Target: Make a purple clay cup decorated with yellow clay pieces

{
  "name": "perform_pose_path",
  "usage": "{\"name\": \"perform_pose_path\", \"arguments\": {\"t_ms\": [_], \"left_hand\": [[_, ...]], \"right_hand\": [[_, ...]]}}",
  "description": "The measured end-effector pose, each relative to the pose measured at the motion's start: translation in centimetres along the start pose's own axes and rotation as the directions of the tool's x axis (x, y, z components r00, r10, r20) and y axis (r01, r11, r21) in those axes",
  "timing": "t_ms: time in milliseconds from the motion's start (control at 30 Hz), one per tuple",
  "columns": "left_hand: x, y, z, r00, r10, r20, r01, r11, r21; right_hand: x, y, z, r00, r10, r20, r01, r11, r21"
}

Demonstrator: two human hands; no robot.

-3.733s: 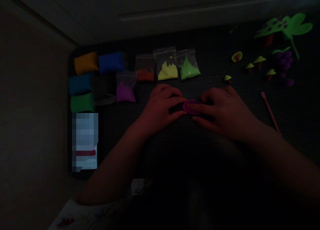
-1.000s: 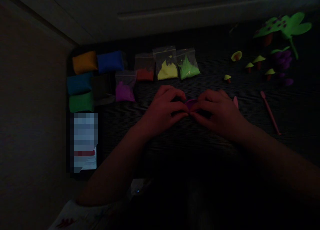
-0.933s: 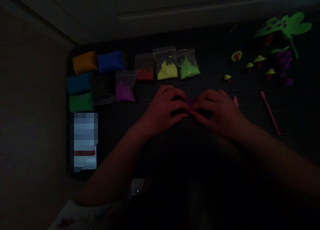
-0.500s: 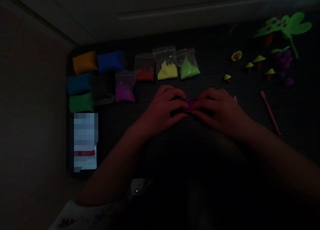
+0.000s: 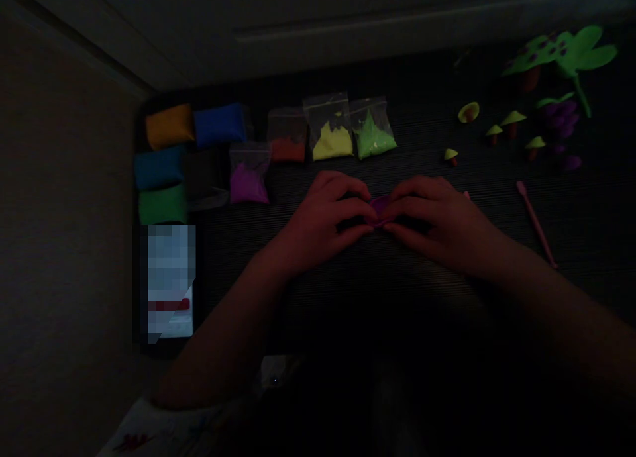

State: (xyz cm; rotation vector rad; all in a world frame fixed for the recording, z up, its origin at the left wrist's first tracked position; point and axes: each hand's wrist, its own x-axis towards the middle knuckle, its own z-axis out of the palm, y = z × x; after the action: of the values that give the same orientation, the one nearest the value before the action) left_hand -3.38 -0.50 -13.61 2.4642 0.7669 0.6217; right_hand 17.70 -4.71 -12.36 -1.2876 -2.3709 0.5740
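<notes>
Nine clay bags [image 5: 248,179] beside left hand [image 5: 328,222]

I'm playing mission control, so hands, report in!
Left hand and right hand pinching purple piece. Pink tool off to the right. Nothing blocking visible.

Clay bags [image 5: 249,184] lie on the table [image 5: 233,245], beyond and left of the fingers [image 5: 411,209]. Mushroom figures [image 5: 513,118] stand beyond right; a modelling tool [image 5: 536,225] lies right.
</notes>
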Motion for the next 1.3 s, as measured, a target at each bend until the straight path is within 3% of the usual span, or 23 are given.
{"name": "perform_pose_path", "arguments": {"t_ms": [333,733,833,900,1000,1100,1200,1300], "left_hand": [[0.0,0.0,-0.2,1.000,0.008,-0.014,-0.008,1.000,-0.005],[0.1,0.5,-0.4,0.998,-0.057,-0.013,0.055,0.990,-0.130],[0.2,0.6,-0.4,0.998,-0.037,-0.042,0.033,0.995,-0.096],[0.1,0.6,-0.2,0.995,-0.020,-0.098,0.018,1.000,-0.024],[-0.1,0.6,0.3,0.970,0.044,-0.240,-0.007,0.988,0.155],[-0.4,0.7,0.8,0.934,0.170,-0.314,-0.059,0.940,0.336],[-0.4,1.1,1.0,0.923,0.256,-0.289,-0.123,0.905,0.408],[-0.4,1.7,1.0,0.938,0.248,-0.243,-0.141,0.911,0.388]], "right_hand": [[0.0,-0.1,-0.3,1.000,-0.001,-0.016,0.002,0.994,0.106],[0.1,0.0,-0.3,0.997,-0.042,-0.058,0.051,0.985,0.165],[0.0,-0.1,-0.4,0.997,-0.030,-0.073,0.042,0.986,0.159],[0.0,-0.2,-0.5,0.992,0.042,-0.123,-0.019,0.983,0.182],[0.1,-0.6,-0.6,0.933,0.317,-0.168,-0.231,0.889,0.396],[0.3,-1.0,-0.6,0.847,0.531,-0.032,-0.386,0.656,0.649],[0.5,-1.3,-0.1,0.833,0.553,0.029,-0.384,0.538,0.750],[0.7,-1.4,0.4,0.840,0.542,0.025,-0.368,0.536,0.759]]}}
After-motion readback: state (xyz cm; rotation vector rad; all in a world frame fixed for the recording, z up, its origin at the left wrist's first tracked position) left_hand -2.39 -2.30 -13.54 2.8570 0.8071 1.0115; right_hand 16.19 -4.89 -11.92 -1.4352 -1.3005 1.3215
